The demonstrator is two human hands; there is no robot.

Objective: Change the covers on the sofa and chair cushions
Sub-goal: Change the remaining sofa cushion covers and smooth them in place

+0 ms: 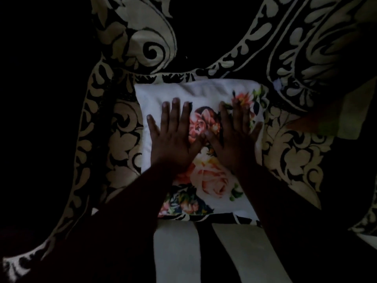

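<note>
No writing, label, brand, number or sign can be read anywhere in the frame. The cushion (204,111) at the centre carries only a printed flower pattern, and the dark cloth (126,129) around it carries only pale leaf and scroll shapes. A small pale tag (277,85) sits in the upper right of the frame, just beside the cushion's corner, but it is too small and too dim to tell whether anything is printed on it.
</note>
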